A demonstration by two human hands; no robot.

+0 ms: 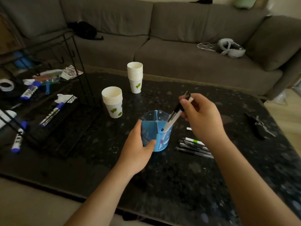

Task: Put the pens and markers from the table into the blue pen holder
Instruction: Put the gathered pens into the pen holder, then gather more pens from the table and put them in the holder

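Grey sofa (162, 46) beyond the far edge of the blue pen holder's bench, with a white headset (231, 48) on its right seat. Dark speckled bench (179, 176) under everything else. Black wire rack (53, 101) well left of the blue pen holder, with blue-capped markers (52, 114) lying in and around it. Two stacks of paper cups: the near stack (113, 101) just behind and left of the holder, the far stack (135, 77) farther behind it. Blue pen holder (155, 130) upright near the bench's middle, translucent, split into compartments by inner walls. Left hand (138, 147) wrapped around the holder's near left side, thumb on its front wall, gripping it. Right hand (200, 115) above and right of the holder, closed on a white marker (172, 121) and a dark pen (180, 103) pinched together, both tilted, lower tips inside the holder's right compartment. Row of dark pens (193, 149) flat on the bench just right of the holder, partly under the right forearm, a white marker with a green band (194, 141) among them. Dark clip-like tool (257, 126) well right of the holder; hard to identify.
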